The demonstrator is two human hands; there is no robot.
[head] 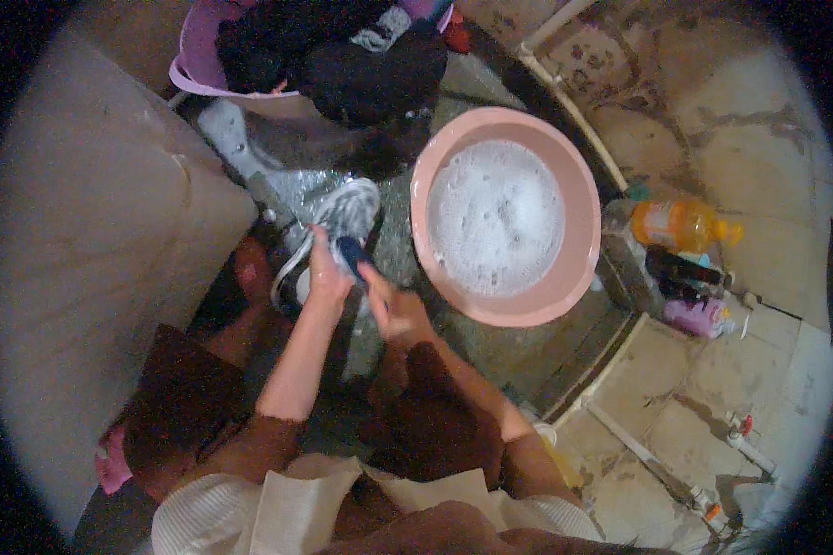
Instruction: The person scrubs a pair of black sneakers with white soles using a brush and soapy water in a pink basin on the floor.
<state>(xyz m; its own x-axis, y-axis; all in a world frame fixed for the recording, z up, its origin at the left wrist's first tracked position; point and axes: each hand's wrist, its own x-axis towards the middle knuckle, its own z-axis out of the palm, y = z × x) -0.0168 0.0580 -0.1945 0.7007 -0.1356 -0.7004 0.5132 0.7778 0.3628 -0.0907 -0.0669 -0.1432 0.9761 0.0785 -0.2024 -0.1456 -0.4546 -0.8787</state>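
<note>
A wet black-and-white shoe [343,215] is held low in front of me, its toe pointing away and its surface streaked with foam. My left hand [328,270] grips the side of the shoe. In my right hand [397,305] is a dark blue brush [352,257], which lies against the shoe beside my left fingers; its bristles are hidden. To the right of the shoe stands a round pink basin [507,312] holding water covered with white suds [500,215].
A pink-purple tub [198,76] with dark clothes [382,76] stands beyond the shoe. An orange bottle [673,223] and a purple bottle [694,316] lie right of the basin. Pipes with valves [743,427] run along the tiles. A pale wall [111,194] is at the left.
</note>
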